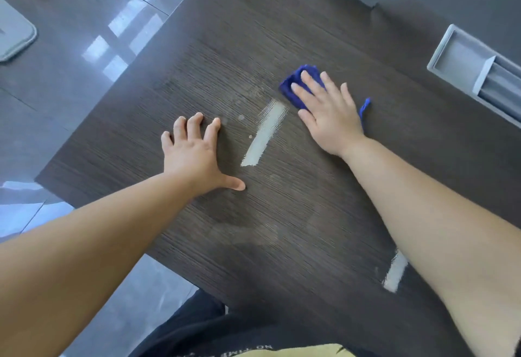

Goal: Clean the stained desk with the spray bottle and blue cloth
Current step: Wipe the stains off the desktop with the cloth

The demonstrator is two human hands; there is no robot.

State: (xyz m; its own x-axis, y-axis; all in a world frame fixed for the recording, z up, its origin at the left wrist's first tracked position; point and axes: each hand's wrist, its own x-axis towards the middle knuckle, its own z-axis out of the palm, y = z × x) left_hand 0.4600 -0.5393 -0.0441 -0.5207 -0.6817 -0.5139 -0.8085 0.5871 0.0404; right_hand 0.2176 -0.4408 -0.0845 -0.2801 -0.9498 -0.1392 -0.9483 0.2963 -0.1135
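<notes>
I see a grey recessed cable box (462,63) at the right, glossy grey floor tiles (70,108) on the left, and a pale grey, round-cornered flat object (14,38) at the left edge.

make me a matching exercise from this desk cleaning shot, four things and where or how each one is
Things:
1. blue cloth
2. left hand
3. larger pale streak
4. grey recess

Places or states:
a. lies between the two hands
b. set into the desk at the far right
c. pressed flat under the right hand
d. fingers spread, tips resting on bare wood

Pairs: 1-c, 2-d, 3-a, 4-b
</notes>
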